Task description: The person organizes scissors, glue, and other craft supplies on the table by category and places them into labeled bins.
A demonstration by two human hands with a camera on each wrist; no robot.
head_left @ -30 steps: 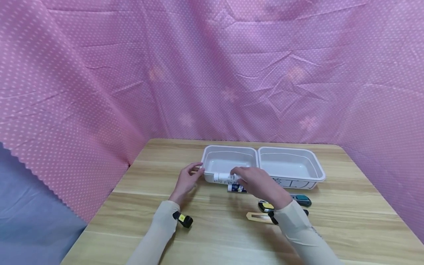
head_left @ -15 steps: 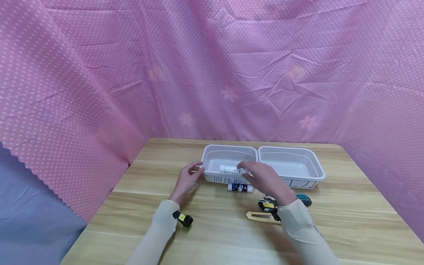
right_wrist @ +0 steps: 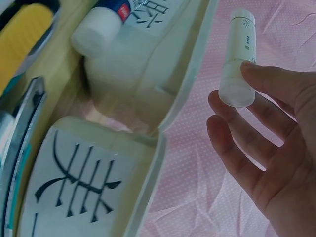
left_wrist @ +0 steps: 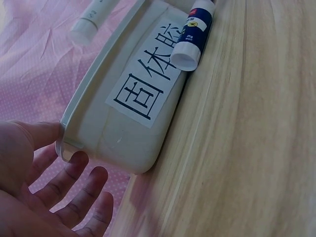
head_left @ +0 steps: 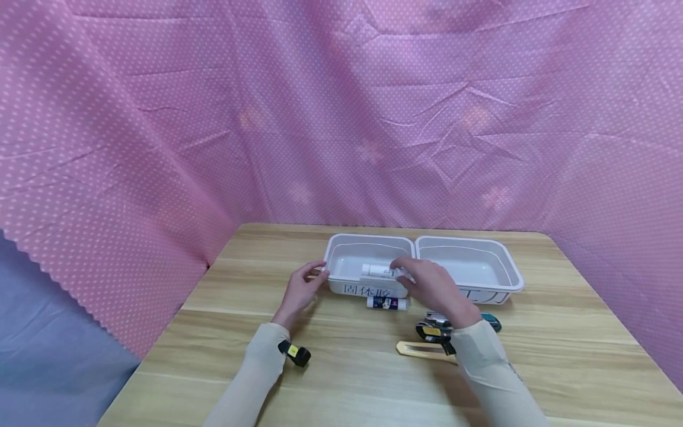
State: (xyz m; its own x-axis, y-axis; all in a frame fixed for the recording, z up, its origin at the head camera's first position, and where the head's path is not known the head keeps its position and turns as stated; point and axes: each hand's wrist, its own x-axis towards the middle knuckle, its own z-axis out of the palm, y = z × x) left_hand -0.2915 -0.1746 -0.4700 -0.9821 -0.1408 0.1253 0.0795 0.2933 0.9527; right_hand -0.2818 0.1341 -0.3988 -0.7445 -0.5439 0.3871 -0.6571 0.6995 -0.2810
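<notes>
My right hand point(head_left: 434, 290) pinches a white glue stick point(head_left: 376, 270) between thumb and fingers. In the head view the stick lies level over the front of the left white bin point(head_left: 338, 286); the right wrist view shows the same glue stick point(right_wrist: 240, 54) above the rim. With thumb and fingertips, my left hand point(head_left: 300, 295) holds that bin's left corner by its rim, as the left wrist view of the hand point(left_wrist: 44, 182) confirms. A navy-labelled glue stick point(head_left: 385, 303) rests on the table against the bin's labelled front.
A second white bin point(head_left: 465, 239) stands to the right of the first, side by side. In front of it lie a yellow-and-black utility knife point(head_left: 431, 332), a teal one point(head_left: 491, 322) and a pale orange one point(head_left: 421, 350), partly behind the right forearm. A pink curtain point(head_left: 368, 118) hangs behind the table.
My right hand has carried the white glue stick up from the bin's front wall to over its opening, then slightly right. The left hand stays at the corner.
</notes>
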